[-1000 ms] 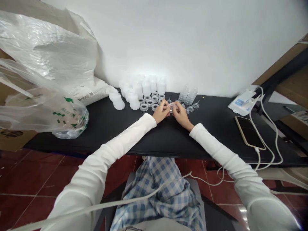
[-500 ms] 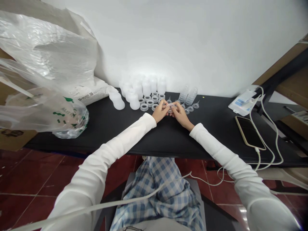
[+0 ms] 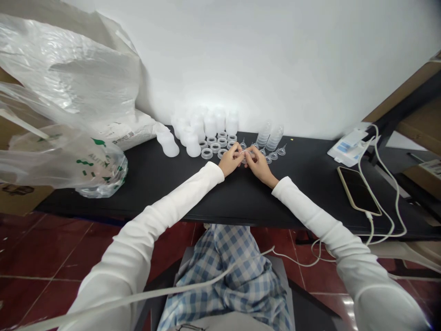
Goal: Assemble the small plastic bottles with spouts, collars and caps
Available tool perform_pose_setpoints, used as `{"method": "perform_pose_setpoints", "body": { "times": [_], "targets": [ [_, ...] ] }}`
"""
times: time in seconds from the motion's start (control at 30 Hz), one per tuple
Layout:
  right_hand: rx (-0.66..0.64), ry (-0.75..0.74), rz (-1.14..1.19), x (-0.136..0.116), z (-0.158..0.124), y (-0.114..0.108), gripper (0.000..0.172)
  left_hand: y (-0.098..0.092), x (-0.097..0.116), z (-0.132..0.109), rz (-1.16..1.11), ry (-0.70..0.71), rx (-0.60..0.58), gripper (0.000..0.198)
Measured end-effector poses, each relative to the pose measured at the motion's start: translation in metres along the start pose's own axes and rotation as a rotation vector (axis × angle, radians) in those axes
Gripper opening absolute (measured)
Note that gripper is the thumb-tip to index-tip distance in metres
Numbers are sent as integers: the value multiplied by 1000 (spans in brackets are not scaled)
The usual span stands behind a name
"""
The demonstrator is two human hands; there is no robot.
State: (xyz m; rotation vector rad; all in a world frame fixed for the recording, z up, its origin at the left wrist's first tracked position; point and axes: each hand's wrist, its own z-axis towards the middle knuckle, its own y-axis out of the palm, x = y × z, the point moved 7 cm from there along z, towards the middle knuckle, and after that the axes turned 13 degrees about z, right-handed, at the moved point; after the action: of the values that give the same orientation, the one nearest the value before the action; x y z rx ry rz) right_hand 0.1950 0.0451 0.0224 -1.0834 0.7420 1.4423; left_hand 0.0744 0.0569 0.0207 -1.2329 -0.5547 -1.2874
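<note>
Both hands meet at the middle of the black worktop (image 3: 241,197), close to its far edge. The left hand (image 3: 231,161) and the right hand (image 3: 258,164) pinch a small clear plastic piece (image 3: 245,154) between their fingertips, so each grip is closed on it. The piece is held just above the worktop, right in front of the rows of parts. It is see-through and faintly glossy, rounded in outline, and mostly covered by the fingers, so I cannot make out its exact shape.

Just behind the left hand lie clear plastic rings (image 3: 215,147) in neat rows, flat on the surface. Behind those stand white translucent bottles (image 3: 211,124), bunched against the wall, with one more bottle (image 3: 168,144) a little apart on the left. Beside the right hand are small clear teats (image 3: 277,154), and behind them two leaning stacks of clear caps (image 3: 270,135).

The worktop is matt black and runs along a plain white wall (image 3: 275,55). Its left end carries big crumpled plastic bags (image 3: 65,161), one with green print. Off to the right a phone (image 3: 358,189) lies face up, with a white cable (image 3: 387,184) looping round it to a white device (image 3: 346,148) near the wall. Below the worktop's edge the floor (image 3: 41,257) is dark red tile. The person wears white sleeves and blue checked trousers (image 3: 234,271).
</note>
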Motion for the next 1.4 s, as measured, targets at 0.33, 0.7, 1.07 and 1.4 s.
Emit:
{"method": "perform_pose_setpoints", "body": {
  "times": [0.33, 0.7, 1.07, 1.4],
  "targets": [
    [-11, 55, 113, 1, 1, 1, 42, 3, -6, 1, -61, -57, -20, 28],
    [-34, 39, 144, 5, 3, 1, 41, 1, -11, 4, 27, -21, 10, 19],
    [-58, 71, 107, 9, 3, 2, 45, -3, -9, 4, 77, -13, 43, 21],
    [-43, 30, 171, 2, 2, 3, 49, -1, -6, 5, 1, 15, 13, 30]
  ]
}}
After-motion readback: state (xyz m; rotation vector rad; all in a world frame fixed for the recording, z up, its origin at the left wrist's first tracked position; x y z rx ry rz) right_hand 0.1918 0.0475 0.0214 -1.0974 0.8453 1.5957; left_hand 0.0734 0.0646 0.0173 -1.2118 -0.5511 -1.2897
